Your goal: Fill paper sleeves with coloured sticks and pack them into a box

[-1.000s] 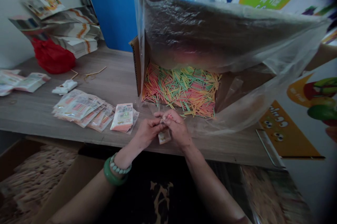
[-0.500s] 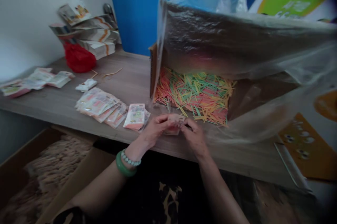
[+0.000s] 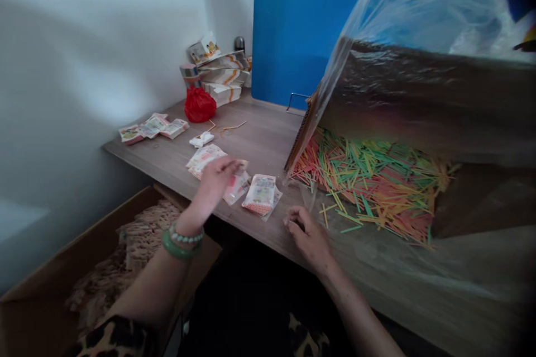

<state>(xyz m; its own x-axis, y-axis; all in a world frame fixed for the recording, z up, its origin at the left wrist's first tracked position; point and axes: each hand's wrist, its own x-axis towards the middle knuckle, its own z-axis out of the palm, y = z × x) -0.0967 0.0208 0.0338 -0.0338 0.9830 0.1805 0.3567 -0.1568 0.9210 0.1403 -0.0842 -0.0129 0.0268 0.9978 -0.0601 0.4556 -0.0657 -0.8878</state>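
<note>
My left hand, blurred, is over the right end of a fanned pile of small clear packets. Its fingers are stretched out above a packet with pink contents; whether they touch it is hard to see. Beside that pile is a neat stack of printed packets with a clear sleeve under its edge. My right hand rests near the table's front edge, right of the stack. Its fingers are loosely bent, thumb apart, and I see nothing in them.
A plastic-lined carton on its side spills coloured paper strips onto the table. Farther back are a red bag, stacked boxes, a crumpled tissue and more packets. Below left stands a carton of packets.
My hands have parted. My left hand has moved left to the fanned pile, and the packet both hands held is no longer between them. The view has turned left.
</note>
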